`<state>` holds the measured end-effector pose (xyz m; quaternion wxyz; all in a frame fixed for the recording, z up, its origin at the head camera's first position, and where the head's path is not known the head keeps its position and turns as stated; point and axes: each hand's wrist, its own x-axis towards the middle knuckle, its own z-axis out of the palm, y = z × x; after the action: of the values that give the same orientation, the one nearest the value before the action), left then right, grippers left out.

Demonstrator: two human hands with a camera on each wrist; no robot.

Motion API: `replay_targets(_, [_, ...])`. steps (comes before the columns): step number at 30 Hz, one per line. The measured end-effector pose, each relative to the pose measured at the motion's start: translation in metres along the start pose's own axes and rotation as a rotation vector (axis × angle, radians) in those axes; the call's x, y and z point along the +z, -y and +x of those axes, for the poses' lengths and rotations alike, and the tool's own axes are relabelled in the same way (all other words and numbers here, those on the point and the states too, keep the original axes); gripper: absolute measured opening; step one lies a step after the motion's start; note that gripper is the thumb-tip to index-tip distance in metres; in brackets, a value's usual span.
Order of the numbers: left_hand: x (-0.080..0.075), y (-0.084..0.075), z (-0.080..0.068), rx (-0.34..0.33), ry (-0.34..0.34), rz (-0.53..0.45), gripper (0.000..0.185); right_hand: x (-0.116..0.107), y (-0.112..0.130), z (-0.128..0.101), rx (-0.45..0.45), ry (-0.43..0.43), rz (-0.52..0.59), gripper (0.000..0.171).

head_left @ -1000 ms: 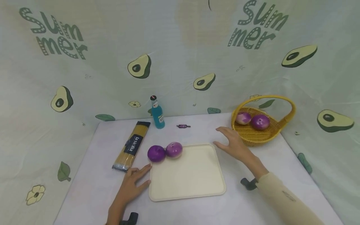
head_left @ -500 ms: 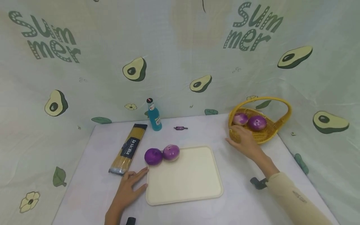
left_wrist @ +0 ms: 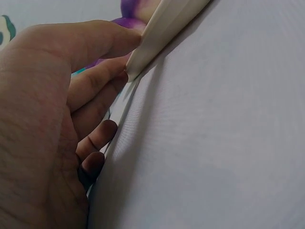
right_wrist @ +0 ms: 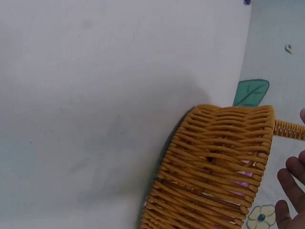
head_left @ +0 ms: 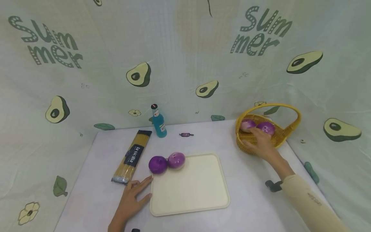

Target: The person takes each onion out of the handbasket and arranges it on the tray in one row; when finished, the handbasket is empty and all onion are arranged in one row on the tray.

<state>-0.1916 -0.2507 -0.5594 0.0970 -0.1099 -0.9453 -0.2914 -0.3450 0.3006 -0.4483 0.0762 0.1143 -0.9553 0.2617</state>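
Observation:
My left hand (head_left: 128, 201) touches the left edge of a cream tray (head_left: 191, 190) with thumb and fingertips, its fingers nearly straight. In the left wrist view, the left hand (left_wrist: 71, 81) rests against the tray's rim (left_wrist: 159, 36). A dark purple onion (head_left: 157, 165) and a lighter purple onion (head_left: 176, 160) sit side by side at the tray's upper left corner. Over the front of a yellow wicker basket (head_left: 242, 145) is my right hand (head_left: 263, 144), fingers spread and holding nothing visible. Inside lie two purple onions (head_left: 247, 124), the right one (head_left: 266, 127) partly behind the hand.
A pack of spaghetti (head_left: 131, 158) lies left of the tray. Behind stand a blue bottle (head_left: 159, 124) and, to its right, a small purple wrapped candy (head_left: 186, 134). The basket's tall handle (head_left: 294, 120) arches over it. A patterned cloth (head_left: 174, 64) hangs behind the table.
My right hand has moved right, from between tray and basket to over the basket's front. The left hand stays at the tray's edge. The head view has shifted slightly.

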Motion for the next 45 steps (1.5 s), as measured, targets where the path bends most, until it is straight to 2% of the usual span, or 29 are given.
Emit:
replay_targets(8, [0.003,-0.001,0.002,0.022,-0.021,-0.01,0.063,-0.003,-0.02,0.006,-0.017,-0.024,-0.046,0.062])
replay_targets(21, [0.004,0.003,0.001,0.09,-0.074,-0.001,0.062,-0.011,-0.046,0.015,0.029,-0.043,-0.136,0.057])
replay_targets(29, [0.003,-0.001,0.002,0.067,-0.06,-0.006,0.062,-0.017,-0.059,0.016,0.075,-0.023,-0.175,0.063])
replay_targets(45, [0.004,-0.001,0.001,0.029,-0.036,0.008,0.062,-0.019,-0.074,0.02,0.134,-0.043,-0.167,0.074])
